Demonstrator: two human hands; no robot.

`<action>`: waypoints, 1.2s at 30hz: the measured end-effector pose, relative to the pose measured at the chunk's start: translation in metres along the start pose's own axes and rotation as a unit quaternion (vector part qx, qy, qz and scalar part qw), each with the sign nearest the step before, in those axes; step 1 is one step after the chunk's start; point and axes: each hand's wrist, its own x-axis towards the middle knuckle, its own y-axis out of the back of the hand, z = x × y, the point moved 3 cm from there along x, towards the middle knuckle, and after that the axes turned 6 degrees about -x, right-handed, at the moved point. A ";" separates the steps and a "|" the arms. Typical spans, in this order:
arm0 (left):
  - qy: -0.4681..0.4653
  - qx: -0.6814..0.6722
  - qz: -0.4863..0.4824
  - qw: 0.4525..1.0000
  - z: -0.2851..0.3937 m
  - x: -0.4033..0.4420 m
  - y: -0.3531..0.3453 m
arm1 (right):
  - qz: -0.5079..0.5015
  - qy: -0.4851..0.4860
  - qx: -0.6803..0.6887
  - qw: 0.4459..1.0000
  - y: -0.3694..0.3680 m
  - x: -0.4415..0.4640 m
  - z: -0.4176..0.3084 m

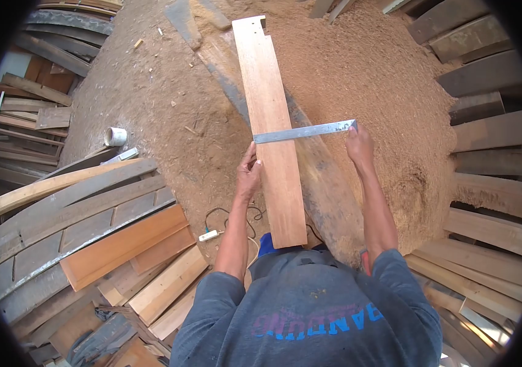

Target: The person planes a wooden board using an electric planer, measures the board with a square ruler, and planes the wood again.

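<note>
A long pale wooden board (278, 183) points away from my body, with a notch and small holes at its far end. Across it lies a flat steel ruler (310, 131), its left end at the board's left edge and the rest jutting past the right edge. My right hand (360, 147) is closed around the ruler's right end, off the board. At the left edge, just below the ruler, my left hand (249, 174) grips the board, thumb on the top face and fingers along the side. Some of its fingertips are close to the ruler's end.
Beneath the board a wide, worn plank (334, 189) runs diagonally. Sawdust (389, 92) covers the ground. Stacked timber stands left and right, including an orange-brown panel (126, 244). A white pot (115, 136) and a power strip (209, 235) with a cable lie at left.
</note>
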 end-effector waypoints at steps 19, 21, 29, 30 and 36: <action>0.182 0.100 -0.018 0.978 -0.037 -0.107 0.008 | -0.157 -0.076 0.452 0.875 0.010 -0.066 0.003; 0.144 0.236 0.033 0.961 0.026 -0.115 -0.006 | -0.136 -0.082 0.460 0.874 0.024 -0.082 -0.008; -0.003 0.581 0.047 0.812 0.079 -0.127 -0.018 | -0.052 0.091 0.144 0.984 0.036 -0.113 -0.004; 0.015 0.581 0.036 0.813 0.081 -0.127 -0.017 | -0.039 0.099 0.149 0.983 0.034 -0.116 -0.006; 0.138 0.239 -0.182 0.944 0.043 -0.122 0.059 | -0.027 0.137 0.150 0.979 0.016 -0.120 -0.013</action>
